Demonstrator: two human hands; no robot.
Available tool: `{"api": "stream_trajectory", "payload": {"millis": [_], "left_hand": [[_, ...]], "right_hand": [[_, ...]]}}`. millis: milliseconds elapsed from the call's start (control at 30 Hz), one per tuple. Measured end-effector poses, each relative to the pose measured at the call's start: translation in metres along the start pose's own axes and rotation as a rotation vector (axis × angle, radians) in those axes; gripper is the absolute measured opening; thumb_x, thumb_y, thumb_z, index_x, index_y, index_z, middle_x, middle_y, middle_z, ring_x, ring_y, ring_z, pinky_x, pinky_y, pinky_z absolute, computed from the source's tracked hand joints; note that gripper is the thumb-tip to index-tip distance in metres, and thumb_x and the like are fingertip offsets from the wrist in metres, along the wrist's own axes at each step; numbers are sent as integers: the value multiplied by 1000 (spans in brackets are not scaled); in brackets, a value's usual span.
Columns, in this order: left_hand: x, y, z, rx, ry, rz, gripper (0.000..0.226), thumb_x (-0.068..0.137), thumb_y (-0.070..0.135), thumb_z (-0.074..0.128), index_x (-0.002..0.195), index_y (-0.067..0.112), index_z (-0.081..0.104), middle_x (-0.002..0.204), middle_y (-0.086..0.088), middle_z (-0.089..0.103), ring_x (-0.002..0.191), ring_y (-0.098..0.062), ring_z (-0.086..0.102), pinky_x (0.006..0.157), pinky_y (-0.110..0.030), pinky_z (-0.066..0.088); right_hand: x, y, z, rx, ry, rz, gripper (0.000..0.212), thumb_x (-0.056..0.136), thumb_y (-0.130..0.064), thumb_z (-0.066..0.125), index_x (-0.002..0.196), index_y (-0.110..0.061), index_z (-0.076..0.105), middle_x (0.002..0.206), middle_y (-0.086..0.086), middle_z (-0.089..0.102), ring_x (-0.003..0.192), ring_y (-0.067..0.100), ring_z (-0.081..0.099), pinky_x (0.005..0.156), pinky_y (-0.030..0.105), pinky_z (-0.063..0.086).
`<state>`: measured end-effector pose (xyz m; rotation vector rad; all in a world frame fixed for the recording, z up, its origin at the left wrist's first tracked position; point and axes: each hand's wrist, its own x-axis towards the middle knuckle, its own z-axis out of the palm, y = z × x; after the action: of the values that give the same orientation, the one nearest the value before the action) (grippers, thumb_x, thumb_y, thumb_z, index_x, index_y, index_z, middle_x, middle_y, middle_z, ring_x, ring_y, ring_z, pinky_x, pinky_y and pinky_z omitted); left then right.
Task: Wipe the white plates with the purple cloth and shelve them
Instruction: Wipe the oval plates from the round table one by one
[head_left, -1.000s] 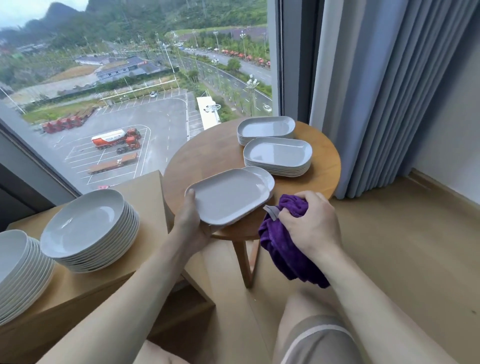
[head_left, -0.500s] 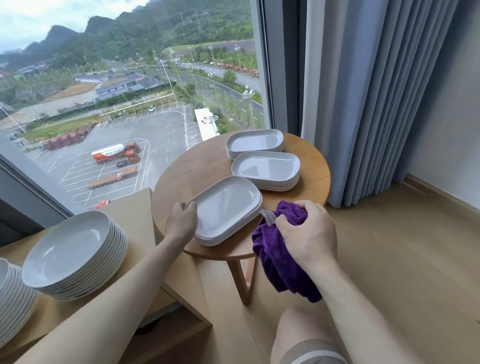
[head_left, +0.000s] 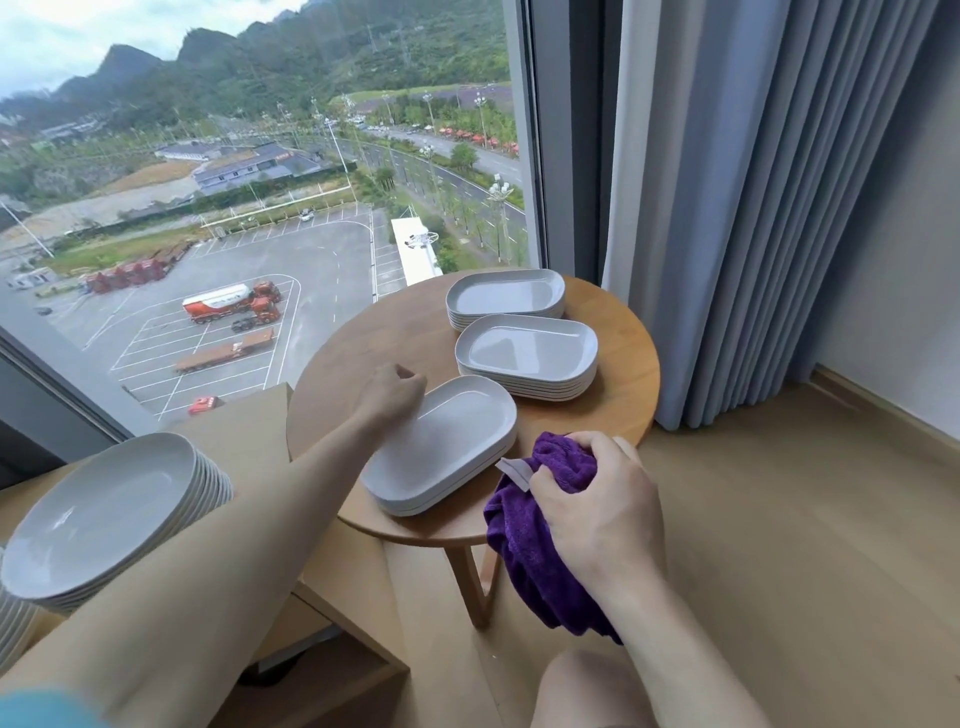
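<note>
Stack of round white plates (head_left: 104, 514) on a wooden shelf at left, left hand (head_left: 390, 391) loosely curled, touching the near stack of oblong white plates (head_left: 447, 444) on the round tabletop (head_left: 623, 353), right hand (head_left: 597, 506) gripping the bunched purple cloth (head_left: 535, 561) at the near edge.

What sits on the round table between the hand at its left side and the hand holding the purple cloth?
In the head view, a short stack of white oblong plates lies between the left hand and the right hand.
</note>
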<state>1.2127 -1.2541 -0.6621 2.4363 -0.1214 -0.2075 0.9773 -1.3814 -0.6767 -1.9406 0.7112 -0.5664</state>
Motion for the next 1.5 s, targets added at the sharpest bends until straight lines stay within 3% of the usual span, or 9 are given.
{"api": "stream_trajectory", "payload": {"millis": [200,367,567,733,967,1067,1200,1367,1500], "left_hand": [[51,22,39,58,-23,44,34,95,40,53,72,14,56,72,-7,58,77,-33,60,67,-36,44],[69,32,59,175,48,-12,50,97,44,59,110,-4,69,106,-22,73,104,-41,70,84,-43,55],[73,30,66,25,16,-73,42,100,23,55,60,10,54,58,-6,53,65,-29,54,53,-31,37],[72,39,54,-4,13,-51,35,100,20,50,66,12,52,65,-6,52,66,-27,49,54,-31,34],[49,66,37,-730,-96,-125,12,99,6,54,106,-2,59,90,-18,72,63,-22,76,55,-27,60],[25,67,29,-929,-112,-172,33,90,-5,50,124,-6,52,107,-21,65,65,-26,76,56,-26,60],[-37,51,15,-1167,-191,-237,21,87,-13,38,96,2,50,103,-18,55,91,-33,67,64,-34,62],[-105,3,-19,-1481,-296,-273,52,76,-18,25,115,-4,55,135,-28,61,128,-52,57,106,-59,50],[-158,-53,-35,-1480,-271,-321,81,68,-23,31,142,6,50,140,-27,61,126,-50,60,105,-59,52]], "right_hand": [[0,0,-3,21,17,5,29,82,-38,68,110,-30,66,105,-17,55,93,6,58,84,28,52],[-3,-1,-1,21,7,-8,29,82,-39,69,110,-32,65,107,-17,55,92,4,57,83,24,50],[-2,-1,0,2,-19,-3,30,85,-40,68,114,-33,63,111,-19,53,94,4,57,81,22,49],[-2,-2,2,-12,-20,-16,30,86,-41,68,114,-32,63,111,-18,53,93,3,57,74,15,45],[-4,-3,1,-52,-53,-34,35,89,-42,66,122,-29,61,116,-17,52,96,3,55,60,5,39],[-4,-4,1,-59,-51,-42,36,89,-41,67,123,-28,62,115,-16,53,95,4,56,62,6,39],[-6,-7,2,-51,-57,-62,35,89,-40,68,121,-28,62,113,-16,54,91,4,57,64,10,42],[-13,-11,9,7,-95,-160,30,84,-37,73,112,-30,66,108,-16,58,94,1,57,69,6,42],[-23,-19,14,122,-159,-215,21,79,-28,74,100,-30,69,98,-15,66,94,2,60,79,16,47]]}}
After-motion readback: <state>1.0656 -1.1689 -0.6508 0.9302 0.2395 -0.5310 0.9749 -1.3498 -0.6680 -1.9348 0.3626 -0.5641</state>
